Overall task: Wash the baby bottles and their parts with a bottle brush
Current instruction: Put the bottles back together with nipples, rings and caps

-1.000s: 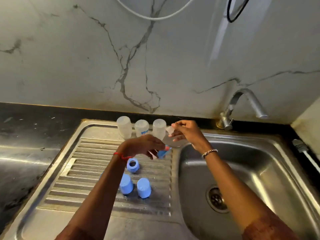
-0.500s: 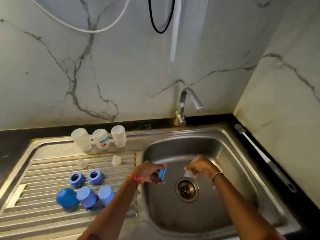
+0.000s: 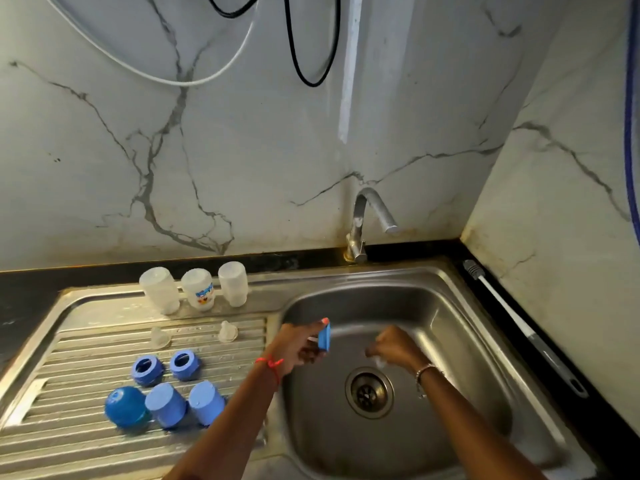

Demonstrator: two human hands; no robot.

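Note:
My left hand (image 3: 298,348) holds a blue bottle ring (image 3: 325,337) over the left edge of the sink basin (image 3: 450,327). My right hand (image 3: 393,346) pinches a small clear teat (image 3: 379,361) above the drain (image 3: 369,393). Three clear baby bottles (image 3: 197,289) stand upside down at the back of the draining board (image 3: 69,341). Two clear teats (image 3: 228,332) lie in front of them. Nearer me sit two blue rings (image 3: 166,367) and three blue caps (image 3: 166,405). The bottle brush (image 3: 512,323) lies along the counter right of the sink.
A steel tap (image 3: 367,220) rises behind the basin, with no water visibly running. Marble walls close the back and right side. A white cable (image 3: 138,67) and a black cable (image 3: 308,64) hang on the back wall. Black counter (image 3: 24,296) lies left of the board.
Both hands moved from the bottles on the draining board to over the sink basin, carrying the blue ring and the clear teat. The view swung right. Since half a second ago the hands barely shifted.

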